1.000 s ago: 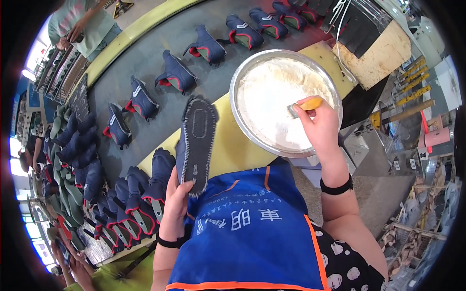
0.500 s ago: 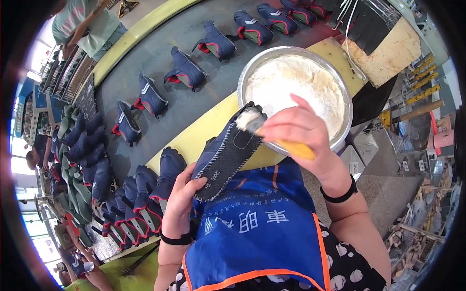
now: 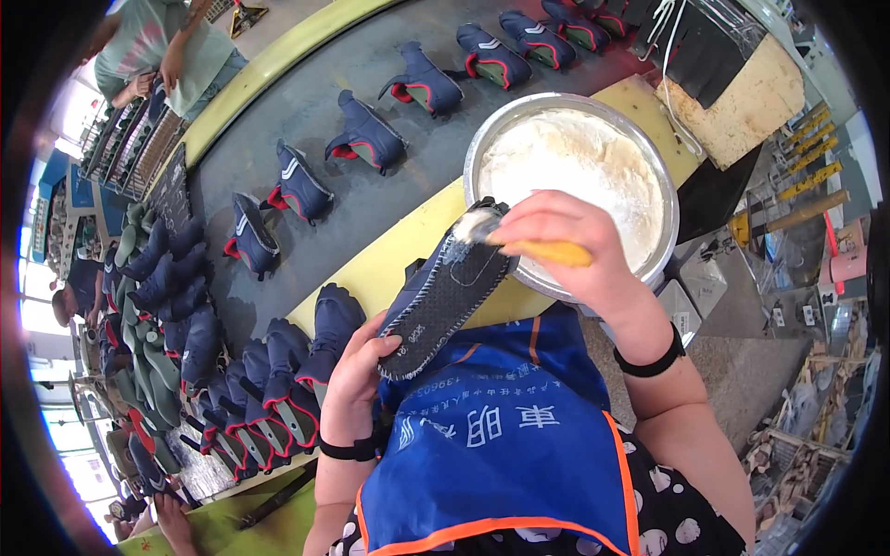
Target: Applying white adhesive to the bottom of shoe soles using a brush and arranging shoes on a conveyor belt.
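Brushing has begun at the toe end of the dark shoe sole (image 3: 443, 295): a second ago the right hand (image 3: 567, 243) was dipping its yellow-handled brush (image 3: 528, 246) into the white paste of the round metal bowl (image 3: 567, 111), and now that hand has come across with bristles loaded, pressing them onto the upper tip of the sole, where a pale smear already shows. The left hand (image 3: 357, 375) has meanwhile tilted the sole from nearly upright to a slant toward the bowl, its fingers wrapped firmly round the lower heel end, so the sole hangs in the air above the blue apron (image 3: 501, 445), just in front of the bowl's near rim. The right hand is closed tight on the brush handle. That puts the coating at its very start, I judge, with most of the tread bare. Beyond the hands a grey conveyor belt (image 3: 278, 120) with yellow edging carries a row of navy boot uppers (image 3: 366, 139) spaced apart, and more uppers are heaped at the left. Another worker (image 3: 158, 60) in a pale green top stands across the belt in a crowded workshop.
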{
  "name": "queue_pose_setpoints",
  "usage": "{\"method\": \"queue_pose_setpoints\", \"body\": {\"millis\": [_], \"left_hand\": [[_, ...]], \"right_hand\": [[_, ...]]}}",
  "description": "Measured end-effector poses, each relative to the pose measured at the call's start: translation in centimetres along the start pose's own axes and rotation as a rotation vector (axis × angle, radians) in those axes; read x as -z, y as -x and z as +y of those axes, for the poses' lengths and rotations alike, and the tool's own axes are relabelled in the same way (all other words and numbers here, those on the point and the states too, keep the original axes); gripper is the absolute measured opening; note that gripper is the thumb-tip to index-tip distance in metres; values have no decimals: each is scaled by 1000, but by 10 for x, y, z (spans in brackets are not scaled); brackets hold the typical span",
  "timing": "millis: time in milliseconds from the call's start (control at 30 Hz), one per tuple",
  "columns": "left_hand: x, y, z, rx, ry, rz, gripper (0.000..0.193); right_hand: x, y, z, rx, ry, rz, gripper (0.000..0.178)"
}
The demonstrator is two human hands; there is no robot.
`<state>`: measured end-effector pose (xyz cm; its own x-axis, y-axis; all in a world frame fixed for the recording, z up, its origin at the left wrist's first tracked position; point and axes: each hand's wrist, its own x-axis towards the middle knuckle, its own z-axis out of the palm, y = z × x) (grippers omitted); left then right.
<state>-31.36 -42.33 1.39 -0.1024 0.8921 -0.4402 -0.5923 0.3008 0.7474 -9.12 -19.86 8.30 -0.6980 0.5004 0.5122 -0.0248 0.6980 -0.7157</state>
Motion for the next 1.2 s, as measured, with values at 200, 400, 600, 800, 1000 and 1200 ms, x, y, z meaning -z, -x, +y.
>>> {"method": "queue_pose_setpoints", "body": {"millis": [200,400,600,800,1000,1200], "left_hand": [[6,-1,-5,1,21,-4,65],[11,1,-12,1,-68,-27,66],[14,3,-14,26,-79,-6,65],[18,4,-18,0,-79,-25,67],[19,10,-18,-6,-116,-13,68],[13,16,-18,-16,-150,-15,68]], "right_hand": [[-14,-3,5,-119,208,100,12],[-17,1,4,-422,420,213,14],[-28,-5,5,-458,157,181,19],[-25,-8,5,-377,295,289,23],[-33,3,-2,-419,243,216,24],[-33,46,-35,-480,225,215,25]]}}
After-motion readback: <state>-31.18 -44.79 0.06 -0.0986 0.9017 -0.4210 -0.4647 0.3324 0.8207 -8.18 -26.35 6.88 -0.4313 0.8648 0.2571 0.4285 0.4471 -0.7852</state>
